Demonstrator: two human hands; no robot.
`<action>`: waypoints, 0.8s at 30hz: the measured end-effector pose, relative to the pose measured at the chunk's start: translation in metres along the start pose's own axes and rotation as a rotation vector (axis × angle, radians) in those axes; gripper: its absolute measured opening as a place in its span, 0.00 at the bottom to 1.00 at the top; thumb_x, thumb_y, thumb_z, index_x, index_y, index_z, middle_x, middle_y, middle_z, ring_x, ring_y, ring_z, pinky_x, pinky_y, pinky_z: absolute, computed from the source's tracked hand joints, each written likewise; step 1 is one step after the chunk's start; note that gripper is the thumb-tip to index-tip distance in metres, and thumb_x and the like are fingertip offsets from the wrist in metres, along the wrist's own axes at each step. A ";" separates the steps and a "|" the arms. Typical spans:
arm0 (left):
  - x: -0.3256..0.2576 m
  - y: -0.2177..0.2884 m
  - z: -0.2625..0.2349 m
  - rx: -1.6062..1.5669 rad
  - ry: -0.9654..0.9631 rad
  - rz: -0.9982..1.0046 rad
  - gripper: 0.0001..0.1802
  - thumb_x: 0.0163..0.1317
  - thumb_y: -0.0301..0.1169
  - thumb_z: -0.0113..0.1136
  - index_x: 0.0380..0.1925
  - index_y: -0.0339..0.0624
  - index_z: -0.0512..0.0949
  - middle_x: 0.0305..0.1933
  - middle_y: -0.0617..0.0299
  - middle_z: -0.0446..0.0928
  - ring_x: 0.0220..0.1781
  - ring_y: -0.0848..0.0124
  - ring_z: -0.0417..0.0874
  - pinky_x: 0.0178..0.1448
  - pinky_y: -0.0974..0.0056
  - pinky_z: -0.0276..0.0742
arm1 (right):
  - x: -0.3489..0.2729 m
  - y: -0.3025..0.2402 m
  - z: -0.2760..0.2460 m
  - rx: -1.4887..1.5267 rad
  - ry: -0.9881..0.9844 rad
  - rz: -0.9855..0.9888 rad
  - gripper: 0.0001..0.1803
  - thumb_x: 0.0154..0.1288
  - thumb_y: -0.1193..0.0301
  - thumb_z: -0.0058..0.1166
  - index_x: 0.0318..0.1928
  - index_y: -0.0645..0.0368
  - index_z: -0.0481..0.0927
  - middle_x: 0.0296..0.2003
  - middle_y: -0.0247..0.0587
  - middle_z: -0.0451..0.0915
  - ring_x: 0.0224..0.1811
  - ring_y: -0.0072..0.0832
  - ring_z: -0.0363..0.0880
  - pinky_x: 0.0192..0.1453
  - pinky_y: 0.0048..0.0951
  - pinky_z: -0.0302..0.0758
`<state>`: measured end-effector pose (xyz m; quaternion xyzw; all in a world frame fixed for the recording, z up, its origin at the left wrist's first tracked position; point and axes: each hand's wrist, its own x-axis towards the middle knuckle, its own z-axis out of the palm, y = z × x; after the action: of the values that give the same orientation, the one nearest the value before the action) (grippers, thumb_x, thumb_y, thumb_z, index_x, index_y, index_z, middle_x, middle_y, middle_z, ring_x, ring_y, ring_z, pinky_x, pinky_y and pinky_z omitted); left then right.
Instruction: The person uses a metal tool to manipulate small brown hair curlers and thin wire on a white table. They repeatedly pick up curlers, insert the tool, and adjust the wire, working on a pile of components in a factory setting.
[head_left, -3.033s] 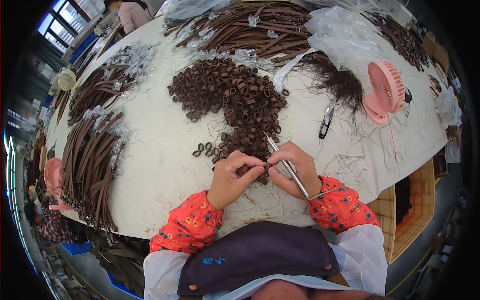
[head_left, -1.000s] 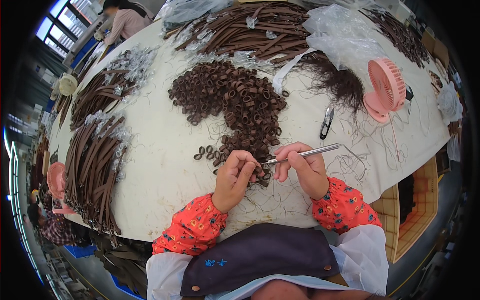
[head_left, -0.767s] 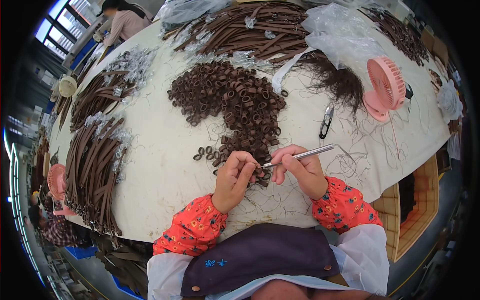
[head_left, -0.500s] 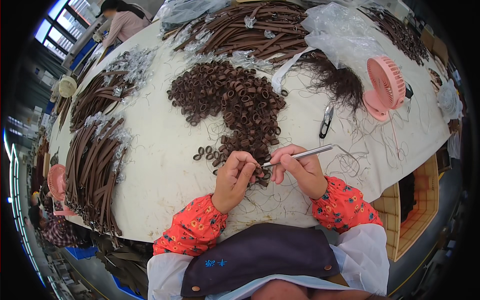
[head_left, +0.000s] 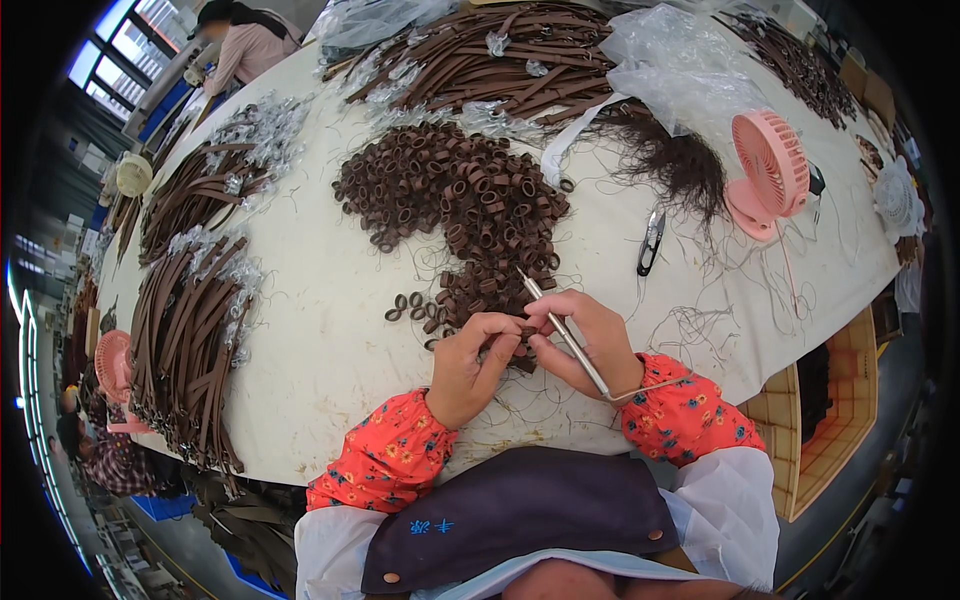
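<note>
At the near edge of a heap of small brown strap loops (head_left: 470,215), my two hands meet. My left hand (head_left: 472,368) is closed, pinching one small brown loop (head_left: 527,334) that the fingertips partly cover. Against the same loop press the thumb and fingertips of my right hand (head_left: 596,345). That right hand also keeps hold of a slim silver awl-like tool (head_left: 573,348). The tool slants across the fingers, its thin point directed away from me over the heap and its bent wire end by my right wrist.
Bundles of brown straps (head_left: 190,345) in clear wrap lie left, with more straps (head_left: 500,60) at the back. Thread snips (head_left: 652,243), a pink fan (head_left: 768,170) and a dark thread tangle (head_left: 670,155) are to the right. A person (head_left: 245,50) sits far left.
The tool has swung from pointing left at the loop to pointing away over the heap. My right fingers have moved in to the loop beside my left fingertips.
</note>
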<state>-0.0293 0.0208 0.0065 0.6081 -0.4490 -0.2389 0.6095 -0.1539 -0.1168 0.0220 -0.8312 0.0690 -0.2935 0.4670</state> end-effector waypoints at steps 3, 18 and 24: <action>0.001 0.001 -0.001 0.065 -0.087 0.032 0.06 0.65 0.23 0.54 0.41 0.35 0.72 0.42 0.57 0.79 0.35 0.75 0.80 0.40 0.71 0.77 | 0.001 0.004 -0.002 0.424 0.035 0.241 0.20 0.57 0.79 0.58 0.51 0.59 0.72 0.35 0.33 0.75 0.36 0.19 0.76 0.44 0.23 0.74; -0.002 0.001 0.002 -0.302 -0.001 -0.230 0.10 0.63 0.24 0.59 0.44 0.35 0.74 0.31 0.67 0.77 0.29 0.86 0.71 0.31 0.79 0.66 | -0.003 0.000 0.004 0.574 0.035 0.276 0.18 0.61 0.78 0.58 0.51 0.60 0.69 0.39 0.34 0.75 0.39 0.17 0.75 0.42 0.19 0.75; -0.002 0.007 0.003 -0.132 0.058 -0.119 0.05 0.62 0.24 0.60 0.37 0.35 0.78 0.23 0.72 0.72 0.25 0.87 0.65 0.29 0.78 0.62 | -0.001 0.000 -0.001 0.825 -0.020 0.434 0.17 0.63 0.77 0.56 0.51 0.60 0.69 0.40 0.35 0.76 0.40 0.17 0.75 0.45 0.19 0.74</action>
<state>-0.0340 0.0217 0.0122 0.5990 -0.3775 -0.2860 0.6457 -0.1552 -0.1173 0.0215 -0.5451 0.1140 -0.1838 0.8099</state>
